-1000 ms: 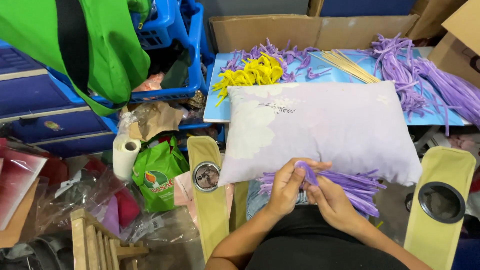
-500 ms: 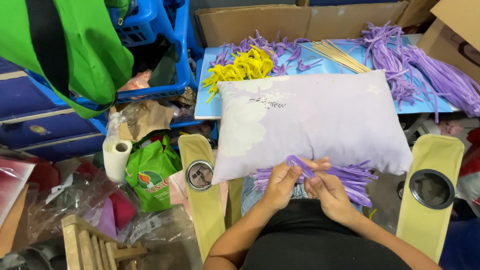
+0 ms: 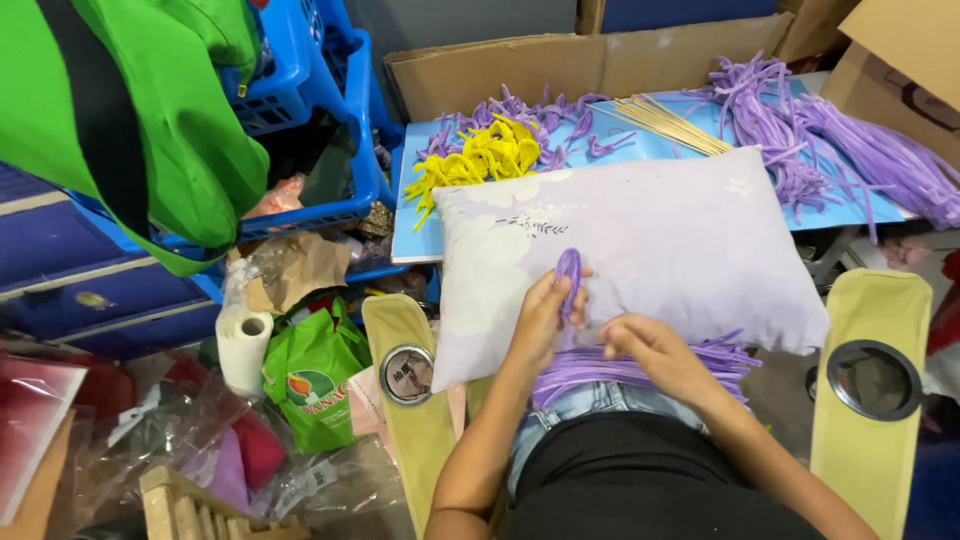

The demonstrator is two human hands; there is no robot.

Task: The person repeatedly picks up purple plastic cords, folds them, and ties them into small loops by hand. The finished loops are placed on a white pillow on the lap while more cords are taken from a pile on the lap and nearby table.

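Purple loop (image 3: 569, 272) (left hand (image 3: 540, 320))

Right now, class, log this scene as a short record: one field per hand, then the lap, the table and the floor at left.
left hand: holds a folded purple loop upright over the pillow
right hand: on the purple strips in the lap
lap: pillow lying across it
table: yellow loops, sticks, more purple pieces
floor, left: paper roll, green bag
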